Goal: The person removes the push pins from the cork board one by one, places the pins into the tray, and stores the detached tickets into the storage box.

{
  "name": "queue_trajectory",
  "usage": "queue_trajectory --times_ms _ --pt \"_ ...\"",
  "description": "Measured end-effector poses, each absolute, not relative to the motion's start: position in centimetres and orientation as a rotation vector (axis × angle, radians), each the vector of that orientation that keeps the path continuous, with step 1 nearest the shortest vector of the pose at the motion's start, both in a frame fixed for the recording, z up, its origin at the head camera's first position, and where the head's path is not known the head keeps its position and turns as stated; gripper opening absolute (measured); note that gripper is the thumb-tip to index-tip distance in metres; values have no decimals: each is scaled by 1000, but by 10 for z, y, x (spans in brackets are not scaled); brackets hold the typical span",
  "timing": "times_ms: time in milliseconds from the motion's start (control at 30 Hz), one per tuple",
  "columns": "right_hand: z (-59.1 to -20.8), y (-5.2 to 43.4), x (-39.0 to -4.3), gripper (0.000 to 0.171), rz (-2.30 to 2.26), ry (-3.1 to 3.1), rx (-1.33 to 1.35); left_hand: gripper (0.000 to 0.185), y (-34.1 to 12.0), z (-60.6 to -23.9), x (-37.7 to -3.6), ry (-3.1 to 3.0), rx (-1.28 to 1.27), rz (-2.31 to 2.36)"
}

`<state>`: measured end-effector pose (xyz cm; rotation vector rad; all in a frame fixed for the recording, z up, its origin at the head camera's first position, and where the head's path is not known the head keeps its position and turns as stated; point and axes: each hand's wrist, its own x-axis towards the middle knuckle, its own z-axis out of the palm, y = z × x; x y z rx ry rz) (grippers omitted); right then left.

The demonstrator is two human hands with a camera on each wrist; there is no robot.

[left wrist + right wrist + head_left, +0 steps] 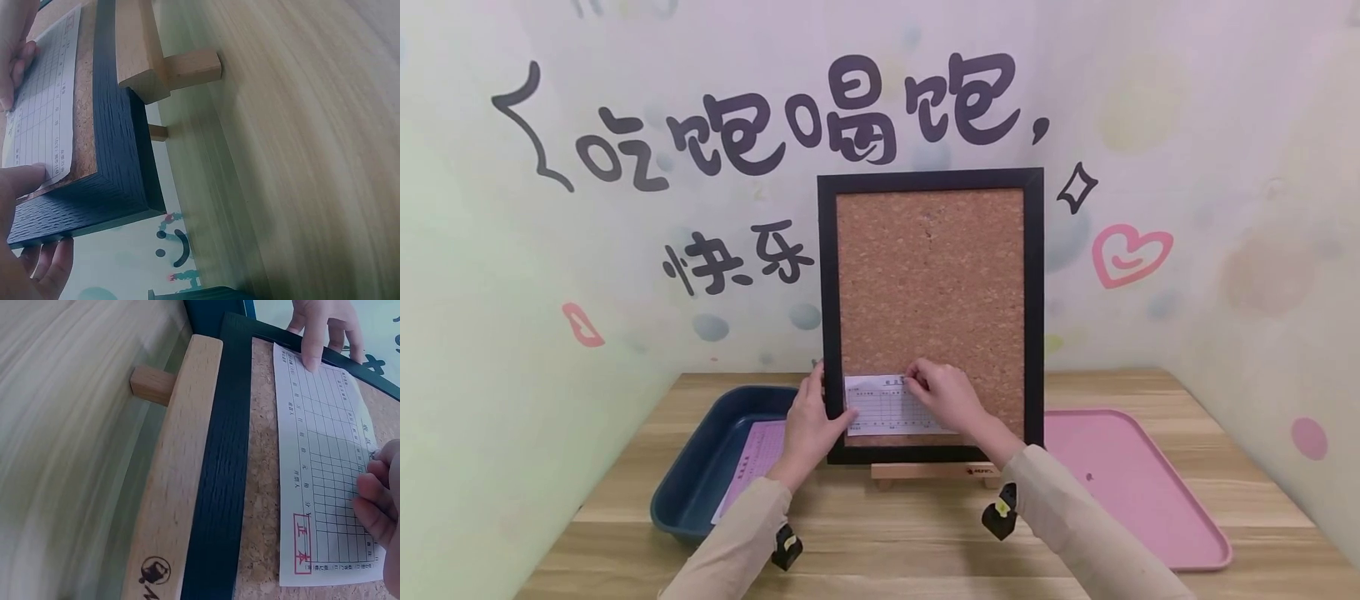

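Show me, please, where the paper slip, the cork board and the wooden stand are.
paper slip [887, 408]: head view, its printed grid.
cork board [930, 275]: head view, bare cork surface.
wooden stand [175, 481]: right wrist view, its front ledge.

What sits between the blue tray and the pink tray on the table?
The black-framed cork board on its wooden easel stands between the blue tray and the pink tray, as the head view shows.
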<state>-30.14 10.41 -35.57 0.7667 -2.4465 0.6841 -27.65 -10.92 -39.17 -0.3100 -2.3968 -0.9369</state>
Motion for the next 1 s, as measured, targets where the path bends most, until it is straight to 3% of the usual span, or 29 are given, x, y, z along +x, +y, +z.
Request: queue_trajectory --times_ms 1000 --pt "-361 133 -294 6 976 -2612 765 84 -111 -386 -278 -2406 -299 -879"
